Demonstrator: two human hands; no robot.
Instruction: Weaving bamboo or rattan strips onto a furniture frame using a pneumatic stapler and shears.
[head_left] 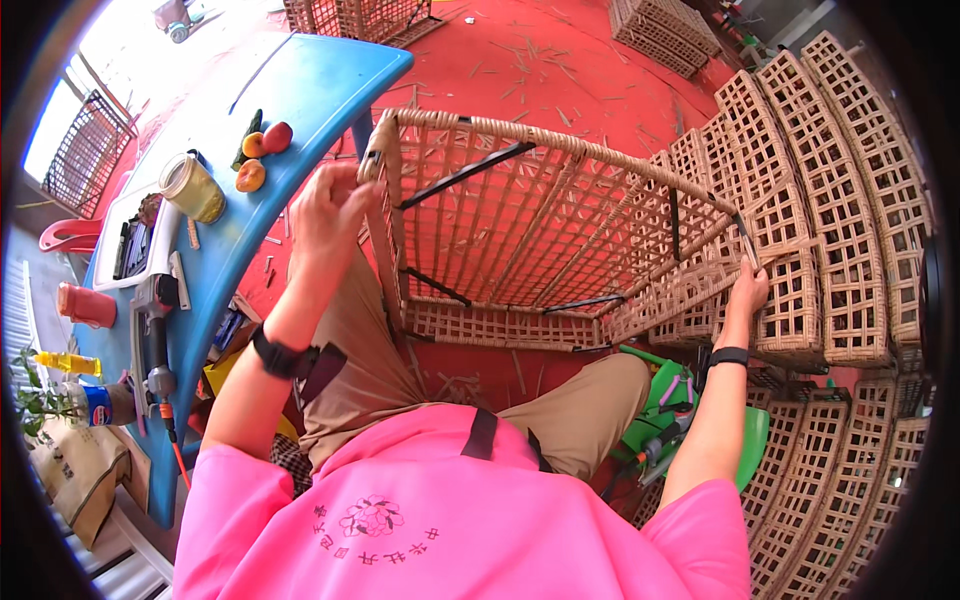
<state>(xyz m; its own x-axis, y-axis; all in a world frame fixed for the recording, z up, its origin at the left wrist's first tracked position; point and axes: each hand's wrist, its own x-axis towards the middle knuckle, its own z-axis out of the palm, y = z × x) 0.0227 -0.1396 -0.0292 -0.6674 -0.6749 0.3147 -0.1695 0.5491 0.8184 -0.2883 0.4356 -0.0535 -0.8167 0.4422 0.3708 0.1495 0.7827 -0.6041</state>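
Observation:
A large rectangular woven basket (560,215) of tan strips over a dark metal frame stands tilted before my knees, its open side toward me. At its upper left corner, my left hand (333,212) has its fingers bent against the rim; part of the grip is hidden. My right hand (748,290) is closed at the right end of the basket, pinching a tan weaving strip (795,253) whose loose end sticks out to the right. Beside these fingers a shiny narrow piece (745,240) lies along the rim; I cannot tell what it is.
To the left, a blue table (325,75) bears peaches (250,176), a jar (192,188), a white tray (158,235) and a power tool (155,330). Stacked woven baskets (835,200) crowd the right. A green stool-like object (750,440) is by my right knee. Scraps litter the red floor (480,75).

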